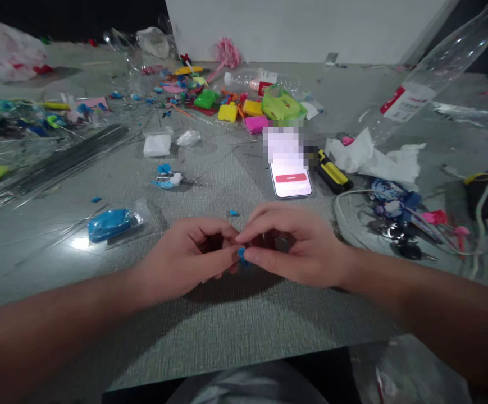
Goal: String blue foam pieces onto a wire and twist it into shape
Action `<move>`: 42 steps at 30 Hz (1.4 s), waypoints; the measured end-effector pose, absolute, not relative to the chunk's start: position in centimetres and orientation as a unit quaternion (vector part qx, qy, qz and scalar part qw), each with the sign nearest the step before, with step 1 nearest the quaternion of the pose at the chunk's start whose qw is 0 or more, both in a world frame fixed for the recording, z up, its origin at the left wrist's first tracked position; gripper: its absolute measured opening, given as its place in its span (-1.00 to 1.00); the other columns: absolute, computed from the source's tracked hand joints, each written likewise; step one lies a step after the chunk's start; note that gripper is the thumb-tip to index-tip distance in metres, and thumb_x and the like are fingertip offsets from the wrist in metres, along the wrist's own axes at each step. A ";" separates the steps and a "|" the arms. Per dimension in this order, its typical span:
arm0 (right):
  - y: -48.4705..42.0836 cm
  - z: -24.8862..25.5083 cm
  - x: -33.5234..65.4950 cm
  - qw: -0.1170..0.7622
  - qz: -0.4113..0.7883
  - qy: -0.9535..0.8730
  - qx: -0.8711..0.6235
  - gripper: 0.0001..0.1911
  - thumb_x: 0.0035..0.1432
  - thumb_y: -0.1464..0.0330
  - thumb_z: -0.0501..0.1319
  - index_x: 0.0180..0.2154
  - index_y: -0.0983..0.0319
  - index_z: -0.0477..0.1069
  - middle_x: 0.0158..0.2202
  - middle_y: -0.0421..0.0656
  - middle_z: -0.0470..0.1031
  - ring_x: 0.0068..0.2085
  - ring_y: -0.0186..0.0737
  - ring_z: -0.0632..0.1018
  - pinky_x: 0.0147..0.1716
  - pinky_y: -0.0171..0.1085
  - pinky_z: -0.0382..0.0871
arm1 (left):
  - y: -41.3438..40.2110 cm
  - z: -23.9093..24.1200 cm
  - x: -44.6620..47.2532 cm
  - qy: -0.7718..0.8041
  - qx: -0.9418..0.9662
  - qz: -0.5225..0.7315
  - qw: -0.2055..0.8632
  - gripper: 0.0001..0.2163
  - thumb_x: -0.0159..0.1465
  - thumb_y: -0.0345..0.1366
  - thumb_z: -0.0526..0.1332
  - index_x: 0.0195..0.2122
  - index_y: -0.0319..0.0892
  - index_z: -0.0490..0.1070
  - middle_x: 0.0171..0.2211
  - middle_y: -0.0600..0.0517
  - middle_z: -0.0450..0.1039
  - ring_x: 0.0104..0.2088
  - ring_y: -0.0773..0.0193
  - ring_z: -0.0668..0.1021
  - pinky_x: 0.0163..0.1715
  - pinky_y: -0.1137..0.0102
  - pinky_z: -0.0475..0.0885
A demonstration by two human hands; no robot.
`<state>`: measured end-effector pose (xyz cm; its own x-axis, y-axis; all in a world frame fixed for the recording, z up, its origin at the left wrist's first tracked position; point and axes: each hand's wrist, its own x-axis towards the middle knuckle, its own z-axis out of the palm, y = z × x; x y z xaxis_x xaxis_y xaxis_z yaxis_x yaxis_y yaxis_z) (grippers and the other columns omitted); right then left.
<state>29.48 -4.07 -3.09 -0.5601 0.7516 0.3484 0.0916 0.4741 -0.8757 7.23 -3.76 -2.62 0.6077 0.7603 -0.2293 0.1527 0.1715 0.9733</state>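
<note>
My left hand [199, 249] and my right hand [294, 244] meet over the near part of the table. Between the thumbs and fingertips of both is a small piece of blue clay [242, 254], mostly covered by the fingers. Just beyond the hands lies a tiny blue clay bit [234, 212]. To the left rests a clear packet of blue clay [111, 224]. Farther back, a small cluster of blue and white clay pieces on thin wires [170, 178] lies on the table.
A lit phone [292, 185] and a yellow-black cutter [332, 171] lie ahead. Keys [407, 247] and a white cable [340, 219] are at right, below a plastic bottle [441, 73]. Bundled wires [54, 163] lie left; colourful clay packets [252, 108] sit behind.
</note>
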 end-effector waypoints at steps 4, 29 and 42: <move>-4.0 -3.6 29.4 0.396 0.252 -0.848 -0.245 -0.88 0.29 0.45 0.30 -0.13 0.26 0.56 -0.23 -0.09 0.54 -0.21 -0.33 0.55 -0.20 -0.31 0.46 | -3.7 -2.6 7.2 0.394 0.597 0.218 0.664 -0.89 0.27 -0.49 0.25 -0.35 -0.19 0.52 -0.56 0.19 0.47 -0.60 0.53 0.41 -0.66 0.70 0.28; -4.2 -2.8 29.1 0.439 0.634 -0.505 -0.388 -0.90 0.23 0.36 0.32 -0.20 0.22 0.47 -0.39 -0.21 0.54 -0.41 -0.34 0.59 -0.62 -0.43 0.42 | -4.3 -3.3 7.0 0.387 0.658 0.238 0.601 -0.91 0.39 -0.34 0.22 -0.26 -0.18 0.49 -0.48 0.16 0.44 -0.55 0.50 0.40 -0.59 0.63 0.31; -3.5 -2.5 29.0 0.421 0.619 -0.474 -0.464 -0.96 0.20 0.43 0.29 -0.27 0.27 0.50 -0.39 -0.19 0.57 -0.45 -0.38 0.57 -0.61 -0.46 0.42 | -4.6 -3.2 6.9 0.379 0.786 0.208 0.442 -0.89 0.38 -0.30 0.19 -0.23 -0.15 0.51 -0.44 0.10 0.51 -0.46 0.38 0.50 -0.46 0.49 0.38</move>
